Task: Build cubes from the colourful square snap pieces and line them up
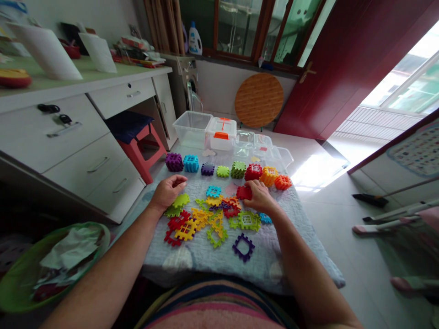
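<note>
My right hand (259, 197) grips a red plastic building tile (243, 193) just above the cloth, its fingers over the tile's right side. On the left, my left hand (168, 192) hangs with its fingers curled toward the thumb, and nothing shows between them. Beside it lie light green tiles (178, 204). Loose notched tiles are strewn between my hands: a blue one (213, 191), a yellow window tile (187, 229), a green window tile (246, 220) and a purple frame (243, 247). Behind them runs a row of stacks sorted by colour, among them a dark red stack (253, 172).
Behind the stacks stand a clear open bin (193, 119) and a clear box with orange latches (222, 122). A pink stool (144, 148) stands left of the table, below a white desk (113, 98). A green basket (99, 233) holds crumpled cloth or paper at the lower left.
</note>
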Tool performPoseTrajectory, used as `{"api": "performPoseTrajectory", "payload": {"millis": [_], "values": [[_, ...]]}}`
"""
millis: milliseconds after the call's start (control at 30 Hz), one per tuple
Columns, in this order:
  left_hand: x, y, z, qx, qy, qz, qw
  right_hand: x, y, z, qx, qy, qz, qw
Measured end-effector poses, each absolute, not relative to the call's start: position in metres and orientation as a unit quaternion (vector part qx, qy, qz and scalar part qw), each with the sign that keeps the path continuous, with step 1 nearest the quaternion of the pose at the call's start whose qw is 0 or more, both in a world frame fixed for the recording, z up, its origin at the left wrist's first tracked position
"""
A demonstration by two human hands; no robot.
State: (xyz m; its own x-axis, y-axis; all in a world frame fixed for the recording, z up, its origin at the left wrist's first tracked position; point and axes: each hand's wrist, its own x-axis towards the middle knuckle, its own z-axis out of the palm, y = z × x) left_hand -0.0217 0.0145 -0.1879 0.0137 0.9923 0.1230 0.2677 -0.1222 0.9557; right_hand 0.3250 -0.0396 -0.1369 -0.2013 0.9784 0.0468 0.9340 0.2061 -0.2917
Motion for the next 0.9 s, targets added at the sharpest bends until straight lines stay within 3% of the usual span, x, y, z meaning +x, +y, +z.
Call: {"api": "performPoseTrajectory", "payload": {"millis": [300,600,900], "values": [[-0.020,0.013,-0.181,0.589,0.540,0.455,0.392,0.313,-0.038,-0.138,-0.644,-0.757,0.070,0.087],[-0.021,0.013,-0.183,0.586,0.539,0.455,0.398,0.352,-0.007,-0.093,-0.609,-0.760,0.023,0.226],[-0.022,0.014,-0.182,0.589,0.541,0.455,0.392,0.383,0.048,-0.087,-0.621,-0.773,0.050,0.120]]}}
